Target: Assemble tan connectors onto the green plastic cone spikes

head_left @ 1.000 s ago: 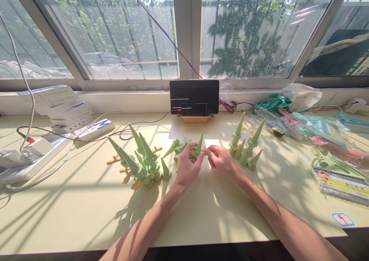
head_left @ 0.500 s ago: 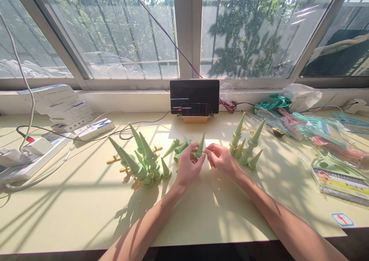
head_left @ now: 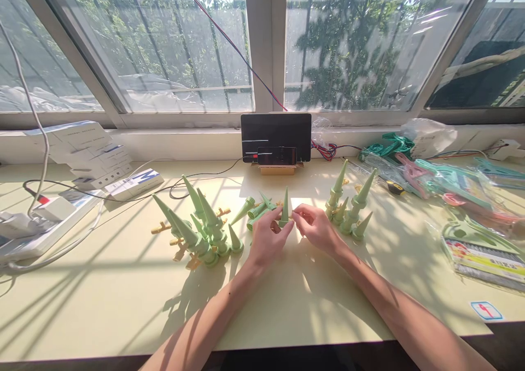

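Note:
My left hand [head_left: 268, 239] is closed round the base of a green cone-shaped spike [head_left: 284, 207] that points upward. My right hand [head_left: 315, 228] pinches a small tan valve piece at the side of the same spike's base. To the left lies a pile of green spikes with tan valve pieces [head_left: 200, 226]. Behind my left hand lie a few loose green spikes [head_left: 254, 210]. To the right of my right hand stands a group of upright green spikes [head_left: 348, 207].
A black screen [head_left: 275, 137] with a phone [head_left: 276, 155] on a stand is at the back centre. White boxes [head_left: 88, 149], a power strip [head_left: 28, 223] and cables lie at left. Plastic bags of coloured hangers [head_left: 451, 190] lie at right. The table's front edge [head_left: 287, 345] is near.
The held spike has tilted from leaning right to nearly upright. Both hands stay together at its base, shifted very slightly.

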Available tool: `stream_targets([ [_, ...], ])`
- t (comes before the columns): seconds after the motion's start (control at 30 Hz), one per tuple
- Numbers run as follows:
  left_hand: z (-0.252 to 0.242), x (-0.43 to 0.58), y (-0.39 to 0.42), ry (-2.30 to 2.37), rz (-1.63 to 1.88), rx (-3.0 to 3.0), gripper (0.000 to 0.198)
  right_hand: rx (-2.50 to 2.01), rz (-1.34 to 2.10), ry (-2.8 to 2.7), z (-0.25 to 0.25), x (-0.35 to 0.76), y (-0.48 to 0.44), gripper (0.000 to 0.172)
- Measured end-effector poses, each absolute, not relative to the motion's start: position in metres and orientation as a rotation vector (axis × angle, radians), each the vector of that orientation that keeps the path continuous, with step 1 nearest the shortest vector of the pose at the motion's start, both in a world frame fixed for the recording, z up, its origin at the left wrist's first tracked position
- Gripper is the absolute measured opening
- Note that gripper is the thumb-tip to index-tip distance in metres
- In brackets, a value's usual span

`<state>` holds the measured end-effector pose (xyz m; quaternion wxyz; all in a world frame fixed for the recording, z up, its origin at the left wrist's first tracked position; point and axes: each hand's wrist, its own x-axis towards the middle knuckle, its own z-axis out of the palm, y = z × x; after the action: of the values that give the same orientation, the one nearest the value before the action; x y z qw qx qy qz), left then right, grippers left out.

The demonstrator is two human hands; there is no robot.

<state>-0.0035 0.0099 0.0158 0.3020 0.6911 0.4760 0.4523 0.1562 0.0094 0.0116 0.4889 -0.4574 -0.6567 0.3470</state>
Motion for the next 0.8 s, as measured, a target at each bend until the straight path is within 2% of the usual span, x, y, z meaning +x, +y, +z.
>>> stream_targets([
  [0.3, 0.017, -0.004, 0.009, 1.277, 1.152, 1.874, 0.029, -1.098, 0.806, -1.618, 0.008, 0.157, 0.009, 0.022],
  [0.63, 0.007, -0.005, 0.009, 1.23, 1.191, 1.872, 0.037, -1.1, 1.178, -1.327, 0.003, 0.155, 0.015, 0.029],
  [0.8, 0.008, -0.005, 0.009, 1.26, 1.191, 1.9, 0.038, -1.095, 1.163, -1.35, 0.001, 0.155, 0.016, 0.028],
])
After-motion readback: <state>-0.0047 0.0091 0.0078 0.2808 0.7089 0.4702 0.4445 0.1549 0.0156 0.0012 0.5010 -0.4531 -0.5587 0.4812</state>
